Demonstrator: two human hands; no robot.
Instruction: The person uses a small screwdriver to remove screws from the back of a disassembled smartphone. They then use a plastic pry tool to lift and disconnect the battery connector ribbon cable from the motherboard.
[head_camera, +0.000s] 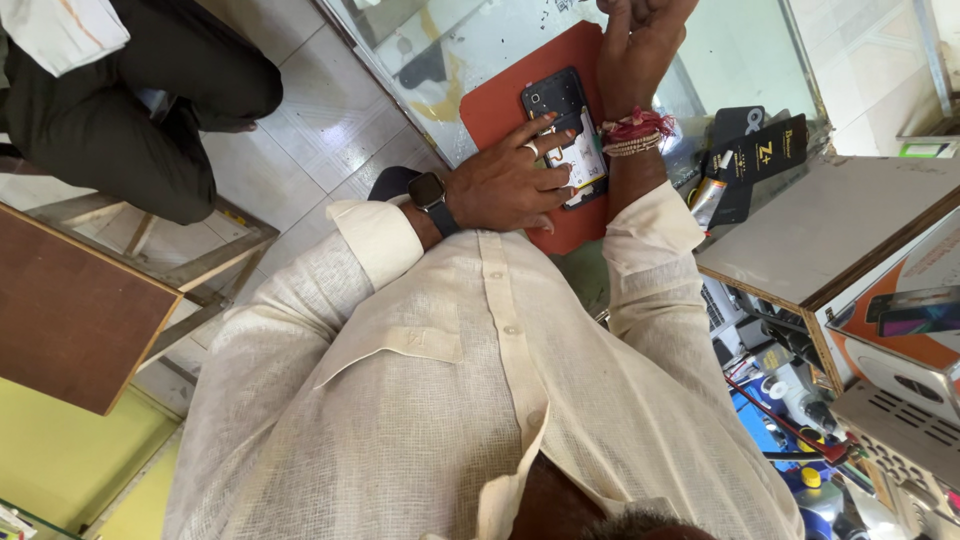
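We press our left hand (510, 185), fingers spread, on an opened phone (565, 130) lying on the orange mat (500, 100); at one o'clock, our right hand (635, 45) closes loosely; reassembly remains.

A glass counter top (450, 45) carries an orange mat (500, 100), with yellowish smears showing on the glass. Right of the mat, black packets (750, 150) lie overlapping, and a small tube (708, 198) sits just beside them. A wooden-edged box with a pale top (830, 230) stands further right. Below it, a clutter of tools and red and blue parts (790, 410) is too jumbled to tell apart. On the tiled floor (330, 130) sits another person in dark trousers (130, 110) near a wooden stool frame (190, 260) and a brown board (70, 320).
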